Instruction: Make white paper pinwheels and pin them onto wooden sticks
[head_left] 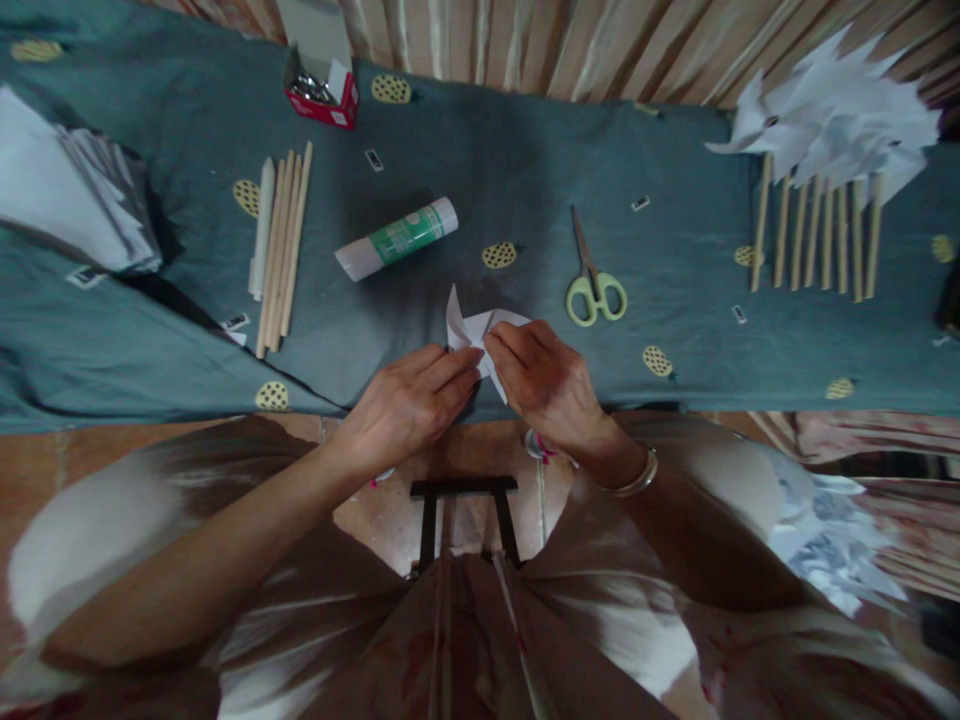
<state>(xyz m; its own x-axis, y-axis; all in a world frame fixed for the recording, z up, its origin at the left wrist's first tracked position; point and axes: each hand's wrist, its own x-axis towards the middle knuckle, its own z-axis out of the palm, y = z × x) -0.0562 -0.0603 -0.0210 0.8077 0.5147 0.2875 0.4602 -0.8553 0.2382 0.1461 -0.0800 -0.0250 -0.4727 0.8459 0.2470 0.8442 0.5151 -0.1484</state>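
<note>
Near the table's front edge, a white paper pinwheel (475, 328) with curled points is held between my two hands. My left hand (420, 395) closes its fingers on the pinwheel's left side, close to the centre. From the right, my right hand (544, 380) pinches the folded paper at the middle; its fingertips hide whatever else may be there. Beyond the left hand lies a glue stick (405, 236) with a green label. Scissors (592, 280) with light green handles rest to the right, their blades pointing away from me.
Several wooden sticks (285, 250) lie at the left beside a pale candle-like rod (262, 230). A red box (322, 95) of small metal pieces stands behind them. Stacked white paper (67, 190) is at far left. Finished pinwheels (832, 120) on sticks lie at far right.
</note>
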